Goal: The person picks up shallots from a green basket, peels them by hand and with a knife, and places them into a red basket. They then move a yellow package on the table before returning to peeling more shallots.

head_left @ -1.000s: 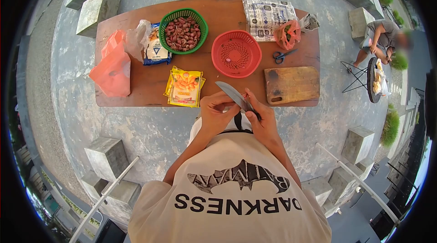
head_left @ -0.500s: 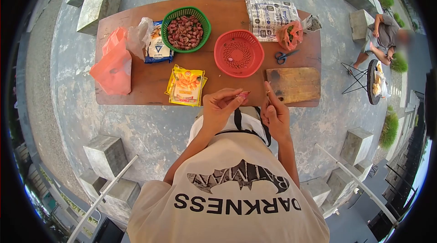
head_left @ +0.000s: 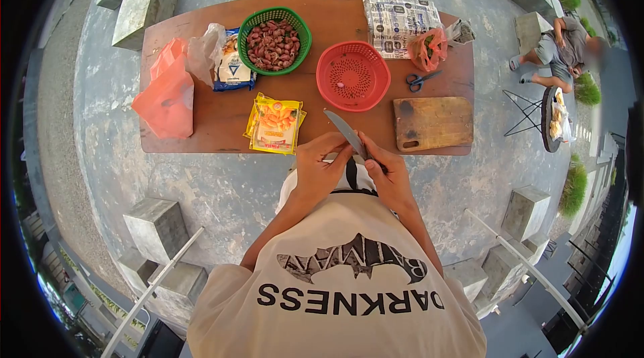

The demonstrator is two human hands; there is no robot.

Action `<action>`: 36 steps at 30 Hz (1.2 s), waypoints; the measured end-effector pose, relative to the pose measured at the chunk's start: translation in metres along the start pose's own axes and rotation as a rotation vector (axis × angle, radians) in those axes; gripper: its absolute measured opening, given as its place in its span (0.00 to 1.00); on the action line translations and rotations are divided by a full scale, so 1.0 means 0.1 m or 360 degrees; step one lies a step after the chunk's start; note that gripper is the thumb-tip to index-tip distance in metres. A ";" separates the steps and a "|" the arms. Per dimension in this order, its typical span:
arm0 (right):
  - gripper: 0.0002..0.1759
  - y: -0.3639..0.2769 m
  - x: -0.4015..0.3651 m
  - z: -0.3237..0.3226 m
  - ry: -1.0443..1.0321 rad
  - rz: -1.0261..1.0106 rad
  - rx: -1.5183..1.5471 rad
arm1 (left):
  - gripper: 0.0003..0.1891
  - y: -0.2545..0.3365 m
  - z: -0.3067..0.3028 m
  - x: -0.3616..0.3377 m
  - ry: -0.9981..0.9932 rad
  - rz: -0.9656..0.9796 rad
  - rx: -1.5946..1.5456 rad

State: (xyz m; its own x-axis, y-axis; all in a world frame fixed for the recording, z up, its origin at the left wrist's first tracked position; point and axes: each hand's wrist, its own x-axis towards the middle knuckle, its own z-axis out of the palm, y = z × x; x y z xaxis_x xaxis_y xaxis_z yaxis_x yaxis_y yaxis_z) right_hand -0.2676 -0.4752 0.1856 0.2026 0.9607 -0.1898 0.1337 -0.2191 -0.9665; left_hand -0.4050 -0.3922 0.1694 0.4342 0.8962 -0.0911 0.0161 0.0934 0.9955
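Note:
My right hand (head_left: 388,169) is wrapped round the handle of a knife (head_left: 347,133), whose blade points up and to the left. Close beside it, my left hand (head_left: 320,162) is closed with its fingertips together; what it holds is hidden. Beyond my hands, a red basket (head_left: 327,98) has one small pale piece in it. A green basket (head_left: 305,49) full of small red shallots (head_left: 272,45) stands farther back to the left. Yellow packets (head_left: 275,127) lie left of my hands, and a wooden cutting board (head_left: 436,125) lies to the right.
Scissors (head_left: 422,80), printed paper (head_left: 396,23) and a red plastic bag (head_left: 427,49) are at the table's right. A blue-white packet (head_left: 233,70) and a pink bag (head_left: 164,103) lie left. A person (head_left: 567,49) sits at far right near a small round table (head_left: 549,120).
My right hand has turned inward toward my left, and the knife blade now shows clearly. The pink piece seen in my left fingers is now hidden. The seated person's legs have shifted.

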 end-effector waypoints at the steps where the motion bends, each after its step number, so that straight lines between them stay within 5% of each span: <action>1: 0.26 -0.01 -0.01 0.00 -0.0048 0.0172 0.0109 | 0.08 0.00 -0.01 -0.01 0.0003 -0.0004 -0.0001; 13: 0.26 0.01 0.12 -0.07 -0.0172 0.0612 0.1169 | 0.10 -0.06 -0.01 0.05 -0.0073 0.0037 -0.0697; 19: 0.27 0.04 0.19 -0.10 -0.0298 0.0503 0.1003 | 0.10 -0.10 0.02 0.05 0.0080 0.0120 -0.0843; 24: 0.28 -0.03 0.21 -0.25 -0.0426 0.0290 0.0719 | 0.11 -0.04 0.10 0.00 0.0253 -0.0162 -0.0944; 36: 0.26 -0.05 0.29 -0.81 -0.0667 -0.0026 0.0231 | 0.10 0.07 0.68 -0.12 0.0590 0.0032 -0.0766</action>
State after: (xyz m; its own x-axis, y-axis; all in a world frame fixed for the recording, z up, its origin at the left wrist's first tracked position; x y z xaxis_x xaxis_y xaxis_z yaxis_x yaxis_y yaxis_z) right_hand -0.1840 -0.4603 0.1994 -0.2132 0.9565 -0.1992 -0.0101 -0.2060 -0.9785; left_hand -0.3486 -0.4316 0.1791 0.0862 0.9831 -0.1617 -0.4353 0.1832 0.8814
